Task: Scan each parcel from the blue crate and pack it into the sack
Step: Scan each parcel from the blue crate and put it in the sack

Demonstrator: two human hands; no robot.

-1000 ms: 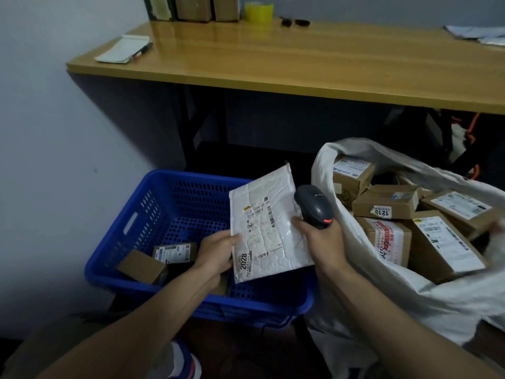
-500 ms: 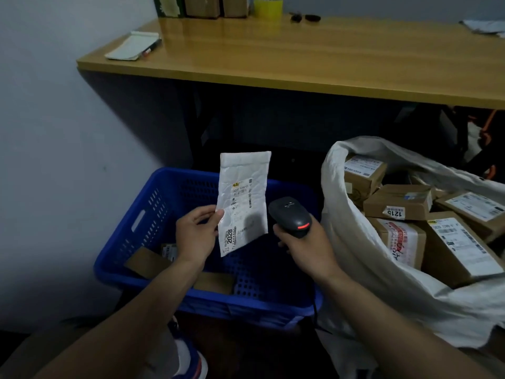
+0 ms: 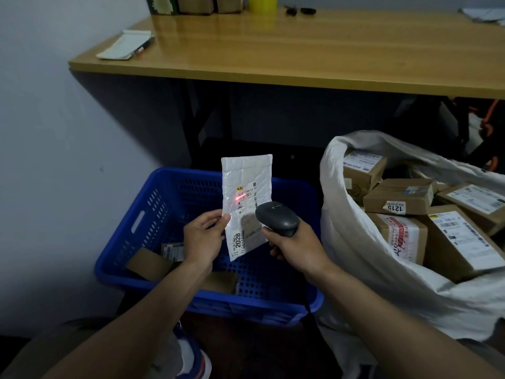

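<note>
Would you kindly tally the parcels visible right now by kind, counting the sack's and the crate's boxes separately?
White padded mailer, held at the scanner: 1
Sack boxes, in the sack: 5 clearly showing
Crate boxes, in the blue crate: 3, partly behind the left forearm
Total: 9 parcels visible; others may be hidden.

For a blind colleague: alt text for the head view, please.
A left hand holds a white mailer upright over the blue crate while the right hand aims a black scanner at its label; a sack of boxes stands beside.
</note>
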